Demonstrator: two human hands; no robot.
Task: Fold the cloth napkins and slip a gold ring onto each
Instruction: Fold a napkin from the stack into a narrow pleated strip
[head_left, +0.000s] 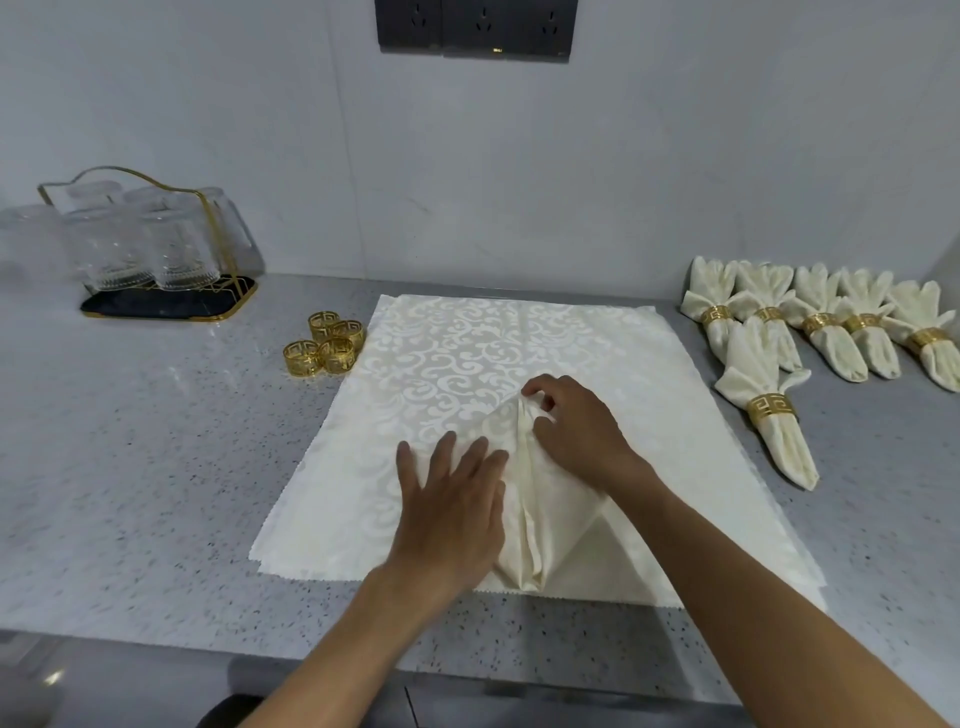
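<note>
Two hands working the half-folded napkin (550, 519) on the tabletop (156, 467): left hand (452, 499) pressing flat, fingers straight; right hand (576, 426) pinching the fold's tip.

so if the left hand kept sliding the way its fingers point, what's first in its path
The flat left hand points up and slightly right over the half-folded cream napkin, so it would likely meet the right hand, which pinches the fold's tip; depth is hard to judge.

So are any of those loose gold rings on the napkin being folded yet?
No, the four loose gold rings sit on the counter left of the napkin, which both hands are folding.
</note>
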